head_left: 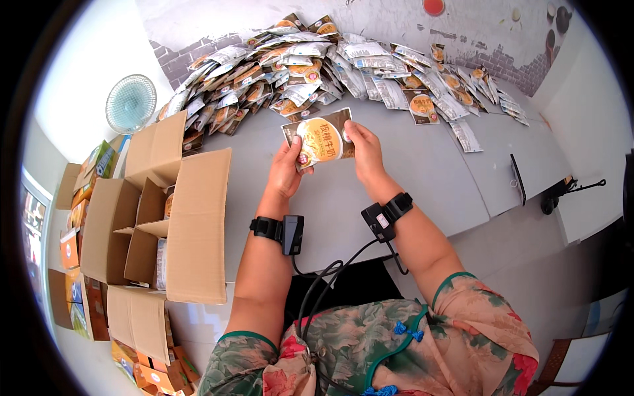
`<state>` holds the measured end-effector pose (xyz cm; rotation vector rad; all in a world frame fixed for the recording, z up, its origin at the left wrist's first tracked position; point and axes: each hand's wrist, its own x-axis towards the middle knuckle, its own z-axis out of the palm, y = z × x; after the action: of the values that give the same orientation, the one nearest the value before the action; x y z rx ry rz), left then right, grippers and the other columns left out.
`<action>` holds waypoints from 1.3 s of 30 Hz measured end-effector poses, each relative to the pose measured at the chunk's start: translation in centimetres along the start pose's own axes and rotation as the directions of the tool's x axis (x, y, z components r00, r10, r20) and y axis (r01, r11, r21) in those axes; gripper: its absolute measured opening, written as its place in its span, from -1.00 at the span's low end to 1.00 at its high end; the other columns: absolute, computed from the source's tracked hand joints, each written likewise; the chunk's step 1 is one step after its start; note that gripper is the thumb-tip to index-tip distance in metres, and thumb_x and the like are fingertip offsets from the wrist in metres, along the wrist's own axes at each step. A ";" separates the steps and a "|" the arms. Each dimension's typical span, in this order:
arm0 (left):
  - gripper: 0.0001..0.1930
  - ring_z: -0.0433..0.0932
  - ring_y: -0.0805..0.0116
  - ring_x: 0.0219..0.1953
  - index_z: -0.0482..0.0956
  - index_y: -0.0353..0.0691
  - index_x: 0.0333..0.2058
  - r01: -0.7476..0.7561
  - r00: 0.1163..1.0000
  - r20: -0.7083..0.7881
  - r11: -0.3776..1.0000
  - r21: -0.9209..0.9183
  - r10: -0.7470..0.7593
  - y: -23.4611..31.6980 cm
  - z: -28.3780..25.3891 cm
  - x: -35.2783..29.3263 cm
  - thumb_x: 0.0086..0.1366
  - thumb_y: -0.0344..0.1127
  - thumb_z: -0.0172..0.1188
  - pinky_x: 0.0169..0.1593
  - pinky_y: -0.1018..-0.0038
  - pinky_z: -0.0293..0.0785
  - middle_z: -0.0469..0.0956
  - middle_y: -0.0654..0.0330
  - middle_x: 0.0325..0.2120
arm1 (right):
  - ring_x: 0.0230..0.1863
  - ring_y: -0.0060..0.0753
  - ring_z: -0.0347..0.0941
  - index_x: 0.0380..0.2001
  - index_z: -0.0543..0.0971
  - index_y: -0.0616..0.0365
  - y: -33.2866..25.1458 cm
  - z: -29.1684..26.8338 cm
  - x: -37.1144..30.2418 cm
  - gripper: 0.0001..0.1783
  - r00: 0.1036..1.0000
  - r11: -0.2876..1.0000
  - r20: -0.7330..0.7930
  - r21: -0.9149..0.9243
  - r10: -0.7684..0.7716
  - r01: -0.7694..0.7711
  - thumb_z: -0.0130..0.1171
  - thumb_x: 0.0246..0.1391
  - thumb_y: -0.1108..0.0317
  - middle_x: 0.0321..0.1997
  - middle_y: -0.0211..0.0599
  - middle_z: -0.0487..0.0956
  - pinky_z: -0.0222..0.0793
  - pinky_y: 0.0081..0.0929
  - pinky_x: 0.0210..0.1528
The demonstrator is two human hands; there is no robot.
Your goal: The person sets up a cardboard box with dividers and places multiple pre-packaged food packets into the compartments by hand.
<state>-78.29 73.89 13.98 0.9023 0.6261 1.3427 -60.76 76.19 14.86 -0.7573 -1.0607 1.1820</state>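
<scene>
Between my two hands, above the middle of the grey table (pixel 409 178), is a flat brown food pouch (pixel 321 140) with a yellow bowl picture facing up. My left hand (pixel 286 166) pinches its lower left corner, thumb on top. My right hand (pixel 364 148) grips its right edge, also with the thumb on top. The fingers beneath the pouch are mostly hidden. To the left stands an open cardboard box (pixel 198 224) with its flaps spread. Dividers (pixel 150 198) split it into compartments, and pouches show in those on its right side.
A large heap of similar pouches (pixel 304 69) covers the table's far side. At the far left is a round fan-like thing (pixel 131 103). Printed cartons (pixel 79 224) stand left of the box. Cables (pixel 323 277) run from my wrist devices across my lap. A dark flat device (pixel 518 178) sits at the table's right edge.
</scene>
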 end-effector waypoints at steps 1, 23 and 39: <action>-0.74 0.45 0.56 -0.48 0.41 -0.17 -0.18 0.024 1.000 0.004 0.999 0.022 -0.025 -0.1 0.1 0.0 0.34 -0.12 -0.05 -0.54 0.59 0.42 0.50 0.33 -0.43 | -0.38 -0.73 0.29 -0.39 0.55 0.18 0.6 -0.6 0.4 -0.68 1.000 1.000 0.012 0.021 0.014 -0.014 0.06 0.14 0.11 -0.44 -0.58 0.46 0.17 -0.73 -0.30; -0.74 0.53 0.48 -0.34 0.47 -0.24 -0.29 -0.037 0.983 -0.183 0.979 -0.199 0.000 -1.6 0.6 0.4 0.33 -0.15 -0.03 -0.22 0.56 0.56 0.53 0.25 -0.39 | -0.08 -0.45 0.46 -0.09 0.42 0.13 2.7 -1.4 0.5 -0.56 0.961 0.815 0.101 0.513 0.256 -0.271 -0.06 0.18 -0.01 -0.08 -0.38 0.51 0.40 -0.34 -0.05; -0.72 0.55 0.44 -0.36 0.44 -0.25 -0.27 -0.153 0.945 -0.325 0.941 -0.301 0.050 -1.3 -1.8 1.2 0.30 -0.11 0.02 -0.31 0.58 0.59 0.53 0.22 -0.36 | -0.11 -0.45 0.44 -0.09 0.42 0.15 2.2 -0.7 -0.6 -0.60 0.879 0.864 0.330 0.255 0.344 -0.434 -0.04 0.19 0.06 -0.10 -0.39 0.48 0.46 -0.33 -0.07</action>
<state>-78.93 75.44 12.08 0.4626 0.5816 1.6452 -60.88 76.19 12.48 -0.5723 -0.9218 1.8085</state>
